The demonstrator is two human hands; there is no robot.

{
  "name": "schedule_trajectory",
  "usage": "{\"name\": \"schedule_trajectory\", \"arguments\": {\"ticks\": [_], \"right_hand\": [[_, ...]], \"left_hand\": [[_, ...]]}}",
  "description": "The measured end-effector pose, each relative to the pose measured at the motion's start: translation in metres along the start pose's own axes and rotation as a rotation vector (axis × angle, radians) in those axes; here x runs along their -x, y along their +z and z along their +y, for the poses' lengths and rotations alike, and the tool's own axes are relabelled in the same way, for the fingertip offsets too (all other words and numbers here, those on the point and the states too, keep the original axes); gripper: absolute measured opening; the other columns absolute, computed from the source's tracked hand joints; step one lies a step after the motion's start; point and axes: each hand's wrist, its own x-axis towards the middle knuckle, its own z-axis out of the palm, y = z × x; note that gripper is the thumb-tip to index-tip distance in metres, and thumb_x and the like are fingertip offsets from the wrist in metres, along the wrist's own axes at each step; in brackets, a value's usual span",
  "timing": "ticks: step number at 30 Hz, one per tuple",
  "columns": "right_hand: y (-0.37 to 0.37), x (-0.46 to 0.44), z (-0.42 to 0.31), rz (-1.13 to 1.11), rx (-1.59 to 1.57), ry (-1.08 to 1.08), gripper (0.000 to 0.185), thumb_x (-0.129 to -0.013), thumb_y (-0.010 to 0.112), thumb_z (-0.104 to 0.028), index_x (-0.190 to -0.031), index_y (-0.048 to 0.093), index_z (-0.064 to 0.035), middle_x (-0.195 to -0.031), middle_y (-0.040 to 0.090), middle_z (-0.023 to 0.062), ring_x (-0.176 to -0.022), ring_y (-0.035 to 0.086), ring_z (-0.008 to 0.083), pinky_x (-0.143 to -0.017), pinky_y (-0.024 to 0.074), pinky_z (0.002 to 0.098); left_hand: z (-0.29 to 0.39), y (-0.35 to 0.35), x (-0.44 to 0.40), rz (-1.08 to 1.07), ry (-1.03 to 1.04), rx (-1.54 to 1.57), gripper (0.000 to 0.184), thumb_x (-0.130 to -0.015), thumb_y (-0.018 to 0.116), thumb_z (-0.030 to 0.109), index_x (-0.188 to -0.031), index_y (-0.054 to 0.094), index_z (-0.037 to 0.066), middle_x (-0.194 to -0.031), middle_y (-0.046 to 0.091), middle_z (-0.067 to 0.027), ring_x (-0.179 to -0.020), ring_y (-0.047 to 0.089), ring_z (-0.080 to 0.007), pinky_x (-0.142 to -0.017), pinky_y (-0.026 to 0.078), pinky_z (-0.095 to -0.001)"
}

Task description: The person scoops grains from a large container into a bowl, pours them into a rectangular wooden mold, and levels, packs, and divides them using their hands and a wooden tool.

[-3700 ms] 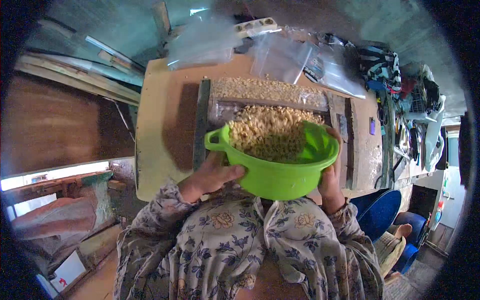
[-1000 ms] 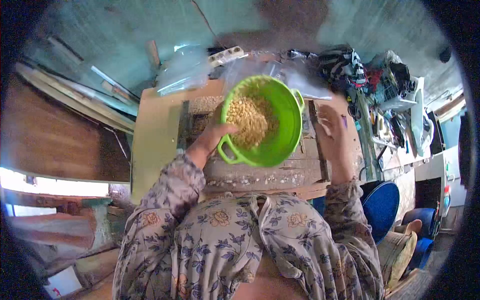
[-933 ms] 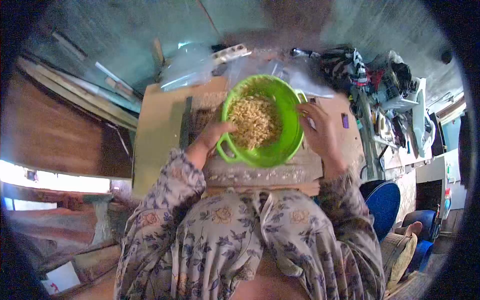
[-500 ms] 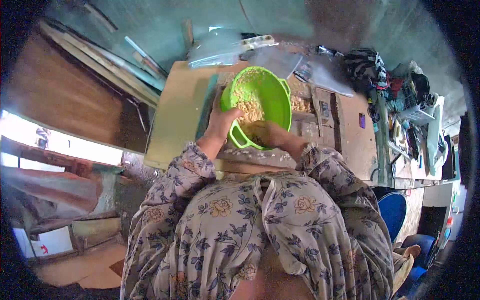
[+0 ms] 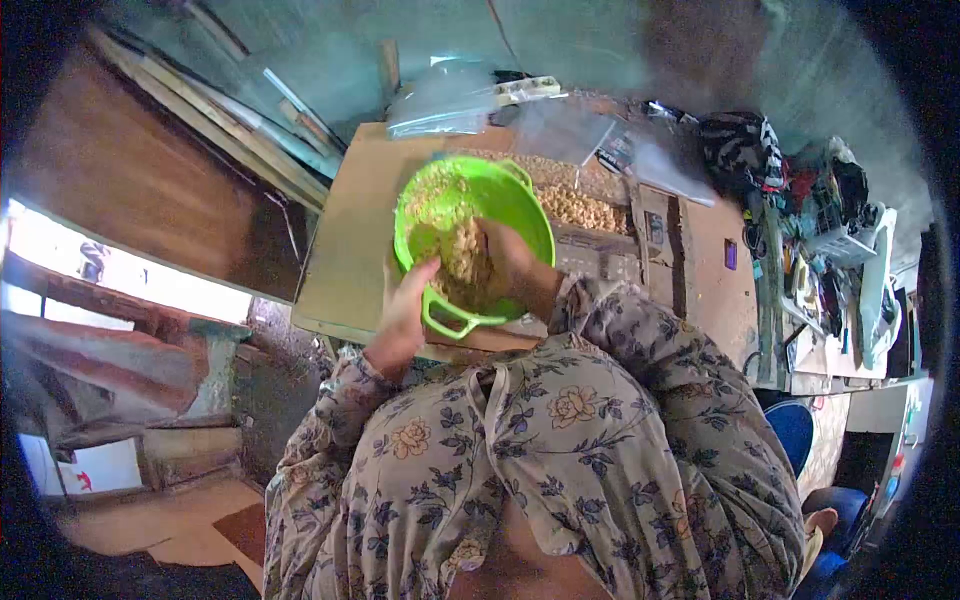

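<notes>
A bright green plastic bowl (image 5: 535, 215) with loop handles is tilted towards me over the work table. Pale, crumbly, grain-like mixture (image 5: 462, 250) lies inside it, with bits stuck along the far wall. My left hand (image 5: 405, 305) grips the bowl's near left rim, thumb over the edge, beside the near handle. Inside the bowl, my right hand (image 5: 515, 262) is curled against a clump of the mixture; its fingertips are blurred and partly hidden by it.
Behind the bowl, a wooden frame (image 5: 640, 222) holds similar pale pieces (image 5: 580, 208). Clear plastic bags (image 5: 440, 112) lie at the table's back. A tan board (image 5: 355, 220) is at the left. Clothes and a wire basket (image 5: 835, 240) crowd the right side.
The bowl has moved left and towards me, uncovering more pale pieces behind it. My right hand has shifted from the near rim up into the bowl's middle. My left hand moved along with the bowl.
</notes>
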Motion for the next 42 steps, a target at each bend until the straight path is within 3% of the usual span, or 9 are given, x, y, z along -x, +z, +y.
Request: {"name": "schedule_trajectory", "arguments": {"ticks": [6, 10, 12, 20, 22, 25, 27, 31, 42], "right_hand": [[0.015, -0.067, -0.074, -0.509, 0.302, -0.351, 0.034, -0.087, 0.035, -0.026, -0.105, 0.051, -0.0021, -0.097, 0.059, 0.0133, -0.085, 0.059, 0.0238, -0.08, 0.0469, 0.0402], [0.041, -0.036, -0.12, -0.899, 0.039, -0.045, 0.033, -0.087, 0.035, -0.025, -0.103, 0.052, -0.0014, -0.098, 0.059, 0.0136, -0.087, 0.059, 0.024, -0.08, 0.0467, 0.0396], [0.044, -0.034, -0.131, -0.406, 0.105, -0.254, 0.029, -0.087, 0.034, -0.021, -0.092, 0.055, -0.0008, -0.086, 0.061, 0.0124, -0.076, 0.06, 0.023, -0.072, 0.05, 0.0367], [-0.031, -0.08, -0.132, -0.531, 0.511, -0.349, 0.024, -0.086, 0.04, -0.018, -0.095, 0.055, -0.0023, -0.087, 0.06, 0.0105, -0.08, 0.058, 0.021, -0.073, 0.048, 0.033], [-0.032, -0.092, -0.114, -0.164, 1.151, -0.694, 0.023, -0.084, 0.042, -0.018, -0.095, 0.056, -0.0037, -0.089, 0.06, 0.0107, -0.083, 0.057, 0.0217, -0.075, 0.046, 0.0313], [-0.067, -0.124, -0.104, -0.204, 0.879, -0.685, 0.025, -0.079, 0.049, -0.02, -0.096, 0.058, -0.0048, -0.091, 0.06, 0.0128, -0.083, 0.057, 0.0276, -0.075, 0.0446, 0.0345], [-0.021, -0.1, -0.094, 0.23, 1.827, -0.669, 0.027, -0.079, 0.052, -0.023, -0.094, 0.059, -0.0012, -0.088, 0.062, 0.0137, -0.078, 0.059, 0.0245, -0.072, 0.0458, 0.0354], [-0.025, -0.102, -0.096, 0.088, 1.88, -0.721, 0.02, -0.078, 0.052, -0.017, -0.091, 0.061, -0.0046, -0.085, 0.061, 0.0163, -0.075, 0.059, 0.0264, -0.071, 0.0459, 0.035], [-0.024, -0.08, -0.112, 0.097, 2.224, -0.477, 0.031, -0.076, 0.057, -0.024, -0.098, 0.057, -0.0026, -0.091, 0.06, 0.0167, -0.083, 0.058, 0.0255, -0.071, 0.0458, 0.0334]], "left_hand": [[0.016, -0.006, -0.045, 0.215, 0.088, 0.308, 0.048, -0.076, 0.054, 0.012, -0.119, 0.035, 0.006, -0.107, 0.047, -0.0094, -0.097, 0.048, -0.0195, -0.082, 0.041, -0.0324], [0.022, -0.024, -0.068, 0.232, 0.307, 0.395, 0.059, -0.072, 0.057, 0.009, -0.123, 0.029, 0.005, -0.112, 0.044, -0.0097, -0.101, 0.046, -0.0214, -0.085, 0.04, -0.0338], [0.025, -0.037, -0.076, 0.276, 0.337, 0.427, 0.062, -0.07, 0.059, 0.009, -0.123, 0.027, 0.004, -0.114, 0.042, -0.0101, -0.103, 0.044, -0.0223, -0.086, 0.039, -0.0344], [0.008, -0.098, -0.085, 0.649, 0.432, 0.43, 0.058, -0.072, 0.058, 0.018, -0.121, 0.029, 0.006, -0.112, 0.042, -0.0105, -0.101, 0.045, -0.0243, -0.084, 0.04, -0.039], [0.0, -0.105, -0.085, 0.679, 0.399, 0.442, 0.057, -0.072, 0.057, 0.018, -0.12, 0.031, 0.006, -0.111, 0.043, -0.0104, -0.1, 0.046, -0.0249, -0.083, 0.041, -0.0392], [-0.04, -0.141, -0.101, 0.607, 0.421, 0.452, 0.051, -0.072, 0.055, 0.018, -0.118, 0.036, 0.005, -0.107, 0.047, -0.0109, -0.095, 0.05, -0.0267, -0.08, 0.044, -0.0401], [-0.057, -0.151, -0.107, 0.568, 0.269, 0.662, 0.05, -0.072, 0.054, 0.02, -0.117, 0.038, 0.005, -0.107, 0.048, -0.011, -0.094, 0.051, -0.0268, -0.08, 0.044, -0.0394], [-0.085, -0.165, -0.118, 0.631, 0.243, 0.684, 0.051, -0.072, 0.054, 0.023, -0.117, 0.039, 0.004, -0.107, 0.048, -0.0115, -0.093, 0.052, -0.0263, -0.08, 0.043, -0.0387], [-0.125, -0.205, -0.114, 0.952, 0.329, -0.492, 0.041, -0.084, 0.038, 0.034, -0.106, 0.053, 0.003, -0.1, 0.056, -0.0157, -0.093, 0.051, -0.0294, -0.081, 0.036, -0.0393]]}}
